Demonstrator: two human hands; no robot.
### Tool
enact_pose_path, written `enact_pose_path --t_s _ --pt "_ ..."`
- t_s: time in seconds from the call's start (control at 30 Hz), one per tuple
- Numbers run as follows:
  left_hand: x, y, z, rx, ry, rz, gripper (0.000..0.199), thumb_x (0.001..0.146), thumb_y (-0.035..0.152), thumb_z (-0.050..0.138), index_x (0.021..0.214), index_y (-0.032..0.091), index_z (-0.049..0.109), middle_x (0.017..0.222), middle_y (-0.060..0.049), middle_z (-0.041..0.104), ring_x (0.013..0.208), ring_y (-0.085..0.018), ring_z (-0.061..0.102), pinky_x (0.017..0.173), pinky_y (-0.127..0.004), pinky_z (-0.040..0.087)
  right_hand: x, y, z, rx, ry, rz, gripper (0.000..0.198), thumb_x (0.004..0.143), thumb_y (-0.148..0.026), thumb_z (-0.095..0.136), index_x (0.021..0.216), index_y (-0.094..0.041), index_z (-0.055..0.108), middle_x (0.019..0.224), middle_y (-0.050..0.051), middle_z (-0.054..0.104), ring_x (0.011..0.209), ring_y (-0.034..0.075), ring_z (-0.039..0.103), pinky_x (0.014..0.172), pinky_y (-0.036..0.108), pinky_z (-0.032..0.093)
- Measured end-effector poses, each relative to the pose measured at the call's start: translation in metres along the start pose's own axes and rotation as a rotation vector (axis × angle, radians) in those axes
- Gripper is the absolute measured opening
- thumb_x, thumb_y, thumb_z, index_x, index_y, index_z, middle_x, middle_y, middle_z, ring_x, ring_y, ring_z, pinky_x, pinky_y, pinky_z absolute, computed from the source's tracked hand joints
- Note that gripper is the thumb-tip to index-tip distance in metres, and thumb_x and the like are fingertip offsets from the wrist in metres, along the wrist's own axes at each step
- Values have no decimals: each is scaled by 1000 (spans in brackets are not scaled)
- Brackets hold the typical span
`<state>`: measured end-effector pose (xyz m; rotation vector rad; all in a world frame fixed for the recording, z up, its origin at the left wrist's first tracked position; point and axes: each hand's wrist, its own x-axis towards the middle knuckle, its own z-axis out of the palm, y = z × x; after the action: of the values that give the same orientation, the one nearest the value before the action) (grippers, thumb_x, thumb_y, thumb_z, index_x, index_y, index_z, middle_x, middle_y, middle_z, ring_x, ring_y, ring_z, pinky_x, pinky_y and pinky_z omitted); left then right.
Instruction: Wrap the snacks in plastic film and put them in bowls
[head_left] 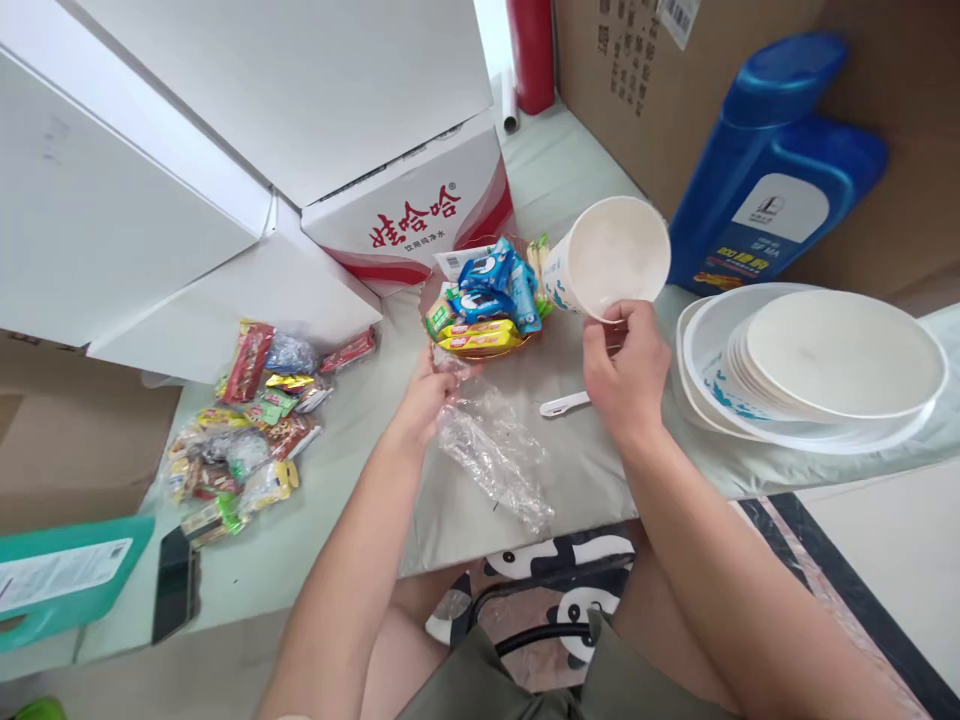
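My right hand [627,365] grips a white paper cup [562,275] by its lower rim. The cup is tilted, its wide mouth turned toward me, and a blue-green leaf print shows on its side. My left hand [431,395] is closed on a crumpled clear plastic bag [495,455], right at the near edge of a snack bowl [429,300]. Blue and yellow snack packets [484,300] are heaped in that bowl; part of its rim is hidden. Below my right hand, a white, flat-handled utensil [564,404] lies partly covered on the cloth.
Wrapped snacks [247,430] lie piled at left, near a dark phone [175,585] and a teal container [71,580]. White cartons [412,215] stand behind. At right are a blue jug [757,190] and stacked paper cups [847,350] in a white basin [701,330].
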<state>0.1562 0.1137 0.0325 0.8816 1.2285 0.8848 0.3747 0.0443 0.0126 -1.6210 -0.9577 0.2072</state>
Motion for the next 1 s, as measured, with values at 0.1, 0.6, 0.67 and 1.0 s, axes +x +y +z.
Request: enact_pose_path --t_s 0.1,0.6,0.67,1.0 --pt "19 5 31 -65 -76 -40 97 44 -3 53 137 23 56 104 -7 72 94 -22 77 40 -15 18 3 1 -4 51 56 36 12 89 -34 55 91 -24 49 84 2 64 67 16 65 67 32 50" --pt "74 -2 179 -339 -90 -5 81 65 -8 60 139 20 48 99 -3 72 64 -10 66 55 -16 44 -3 7 -21 4 44 26 9 89 -30 58 90 -22 53 79 1 63 60 14 57 58 29 45" --pt "83 2 191 -357 -58 16 91 71 -6 63 152 26 36 117 -6 71 80 -14 73 66 -20 53 -2 8 -20 7 39 23 7 88 -28 57 90 -22 53 81 1 63 60 14 57 59 29 46" --pt "120 14 206 -432 -130 -35 111 74 -11 53 164 36 9 138 -8 64 91 -18 76 76 -26 60 5 10 -10 6 77 23 6 89 -27 57 91 -22 54 82 0 63 62 13 56 62 29 46"
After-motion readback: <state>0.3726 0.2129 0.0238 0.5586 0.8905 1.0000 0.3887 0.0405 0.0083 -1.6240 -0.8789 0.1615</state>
